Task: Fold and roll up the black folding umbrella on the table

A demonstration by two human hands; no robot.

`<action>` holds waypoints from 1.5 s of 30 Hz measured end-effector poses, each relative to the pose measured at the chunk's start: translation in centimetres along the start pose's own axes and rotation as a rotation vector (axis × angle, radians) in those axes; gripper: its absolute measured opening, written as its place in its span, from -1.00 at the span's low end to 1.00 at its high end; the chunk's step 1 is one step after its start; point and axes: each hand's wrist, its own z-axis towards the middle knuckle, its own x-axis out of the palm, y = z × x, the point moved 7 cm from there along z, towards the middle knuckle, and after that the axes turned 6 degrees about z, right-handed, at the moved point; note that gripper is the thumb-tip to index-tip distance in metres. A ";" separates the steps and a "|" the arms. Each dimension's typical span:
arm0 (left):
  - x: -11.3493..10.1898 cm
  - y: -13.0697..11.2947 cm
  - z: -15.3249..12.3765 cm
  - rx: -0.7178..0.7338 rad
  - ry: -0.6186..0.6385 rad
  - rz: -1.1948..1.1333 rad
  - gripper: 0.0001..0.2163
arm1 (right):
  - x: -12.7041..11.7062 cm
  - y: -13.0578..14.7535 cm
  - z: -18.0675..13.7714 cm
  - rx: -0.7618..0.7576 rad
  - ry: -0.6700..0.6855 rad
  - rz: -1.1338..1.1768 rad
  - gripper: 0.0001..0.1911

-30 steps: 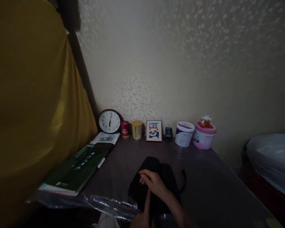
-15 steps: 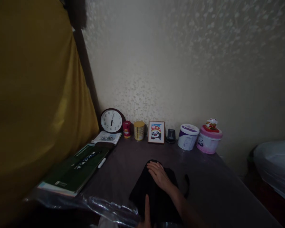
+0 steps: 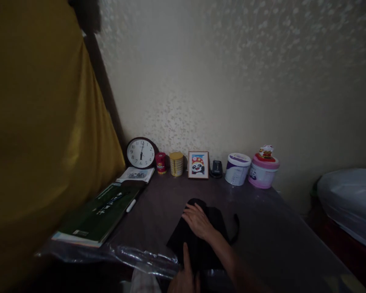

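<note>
A black fabric item with a thin loop strap (image 3: 237, 228) lies at the table's near edge; its exact kind I cannot make out. My right hand (image 3: 198, 221) rests flat on the upper part of this black cloth (image 3: 178, 240), fingers stretched towards its rounded top end. At the bottom of the view, my left hand (image 3: 183, 280) is at the near end of the cloth. Its index finger points forward along the fabric; the other fingers are partly hidden in shadow.
Along the wall stand a clock (image 3: 140, 153), red can (image 3: 161, 163), yellow-lidded container (image 3: 176, 165), framed panda picture (image 3: 198, 165), small black device (image 3: 216, 169), white tub (image 3: 238, 170) and pink tub (image 3: 263, 173). A green book (image 3: 100, 215) lies left; clear plastic (image 3: 146, 258) hangs over the front edge.
My view has shifted slightly, and more of my left hand shows at the bottom. My right hand stays flat on the black cloth, its fingers near the upper end.
</note>
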 end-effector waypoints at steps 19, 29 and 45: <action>-8.4 1.5 1.1 0.426 -0.378 -0.350 -0.60 | 1.6 6.2 -8.3 -0.053 -0.028 0.152 -0.71; -6.2 -5.5 6.0 0.760 -0.238 -0.110 -0.63 | 3.5 6.1 -9.9 -0.148 -0.084 0.141 -0.73; -9.4 -3.3 9.8 0.576 -0.591 -0.155 -0.60 | 1.6 8.1 -11.0 -0.112 -0.032 0.147 -0.80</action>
